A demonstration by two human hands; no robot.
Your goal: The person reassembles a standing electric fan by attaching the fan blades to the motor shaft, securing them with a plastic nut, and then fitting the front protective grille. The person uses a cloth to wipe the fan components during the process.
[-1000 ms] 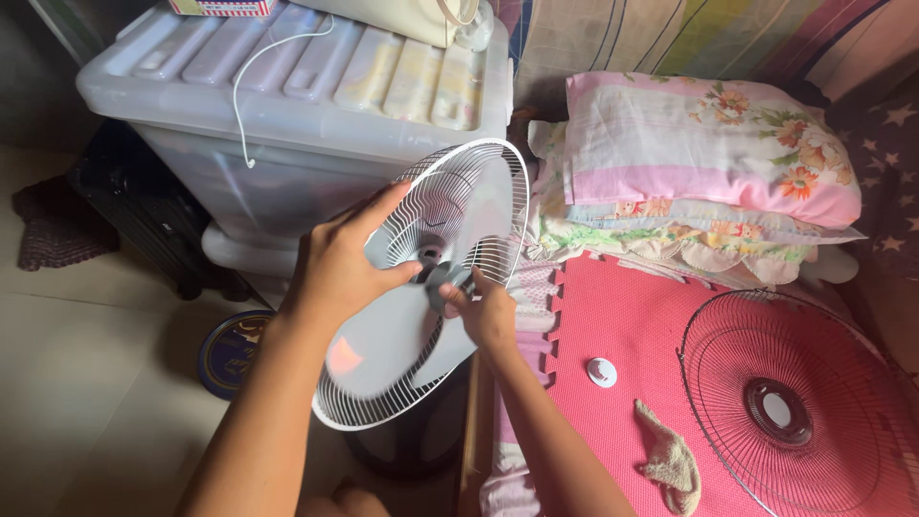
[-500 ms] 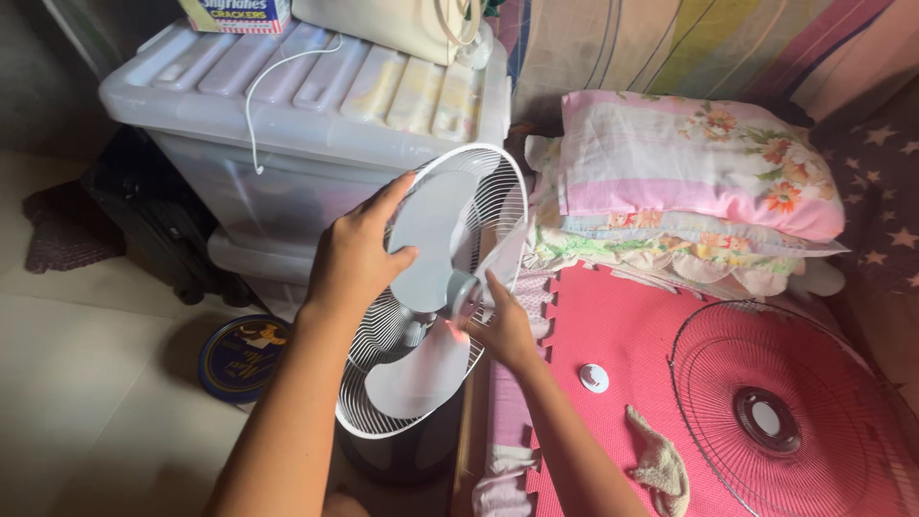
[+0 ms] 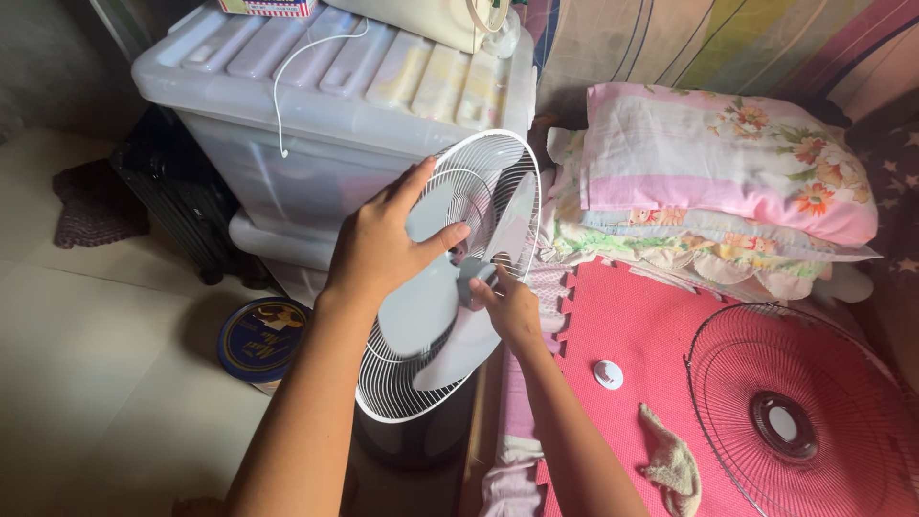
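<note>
A white electric fan stands at the centre with its rear wire guard and grey blades exposed. My left hand lies on the upper blade, thumb against it. My right hand pinches the grey hub at the middle of the blades. The fan's dark base is below. The removed front wire guard lies flat on the pink foam mat at the right. A small white round cap rests on the mat.
A large translucent storage bin with a white cord stands behind the fan. Folded floral pillows are stacked at the right. A beige rag lies on the mat. A round blue tin and a dark case sit on the tiled floor.
The blades have turned under my hands. My left hand has stayed on the upper blade and my right on the hub. The view shifted slightly left.
</note>
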